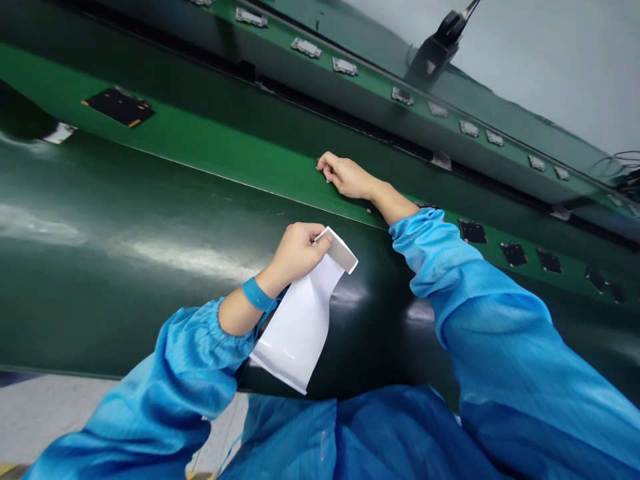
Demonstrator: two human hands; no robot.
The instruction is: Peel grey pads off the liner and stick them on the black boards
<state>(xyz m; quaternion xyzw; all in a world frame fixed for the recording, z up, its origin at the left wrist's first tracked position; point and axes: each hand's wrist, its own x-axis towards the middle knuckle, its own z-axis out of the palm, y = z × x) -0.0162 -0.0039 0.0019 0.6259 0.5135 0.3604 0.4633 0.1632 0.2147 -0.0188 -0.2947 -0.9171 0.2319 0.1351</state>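
Note:
My left hand [300, 252] is closed on a glossy white sheet [300, 323], pinching it between thumb and fingers near its narrow, greyish folded end. The sheet's wider end hangs down toward my body, over the dark green table edge. Farther forward, my right hand [346, 175] hovers over or rests on the bright green belt [240, 160]; which of the two, I cannot tell. Its fingers are curled together, and whatever they may hold is hidden. Just behind the right wrist, a dark board [425, 205] is partly covered by the sleeve.
Black circuit boards [120, 107] lie on the belt at the left, with several smaller black boards [473, 231] at the right. On a raised rear strip sit several small silvery modules [345, 66]. A black device [436, 50] stands behind it. A blue band [259, 294] circles my left wrist.

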